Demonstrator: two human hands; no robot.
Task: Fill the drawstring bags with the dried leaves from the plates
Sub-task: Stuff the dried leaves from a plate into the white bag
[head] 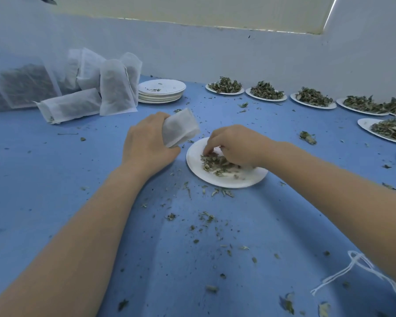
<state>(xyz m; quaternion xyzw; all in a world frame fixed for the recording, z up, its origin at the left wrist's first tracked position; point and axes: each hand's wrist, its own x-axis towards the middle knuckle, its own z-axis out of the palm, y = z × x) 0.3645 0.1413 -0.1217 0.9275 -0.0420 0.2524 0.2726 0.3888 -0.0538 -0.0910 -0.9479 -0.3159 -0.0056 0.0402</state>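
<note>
Done: several filled bags (114, 88) are stood and laid at the far left of the table (44, 179), and a stack of emptied plates (161, 90) is set just beside them.
In hand: a white bag (180, 126) is gripped by the left hand (146, 143), fingers curled round it, just left of the near plate (224, 177); how full it is cannot be told.
Leaves: a thin remnant of leaves (217, 163) is left on the near plate, and is being gathered by the right hand (236, 145), fingertips bunched down into it.
Left: a row of heaped plates (268, 93) is seen along the far and right edges, untouched.
Judgement: the task is taken to be about midway.
Spill: crumbs (206, 217) are scattered over the table.
</note>
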